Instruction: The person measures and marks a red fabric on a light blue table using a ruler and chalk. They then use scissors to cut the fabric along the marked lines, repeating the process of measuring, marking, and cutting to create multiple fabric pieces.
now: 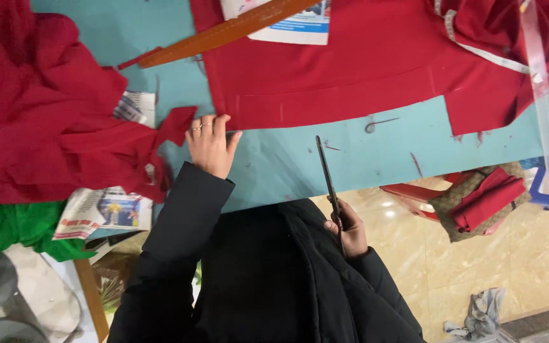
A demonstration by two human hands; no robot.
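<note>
The scissors' (327,178) handles are hidden inside the clenched right hand (349,232). The left hand (211,145) lies flat, fingers released, touching the red fabric's (351,70) edge.

Left hand (210,147) flat; right hand (349,234) clenched

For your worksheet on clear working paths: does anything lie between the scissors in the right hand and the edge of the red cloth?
Nothing visible: only bare teal table separates the scissors in the right hand from the red cloth.
</note>
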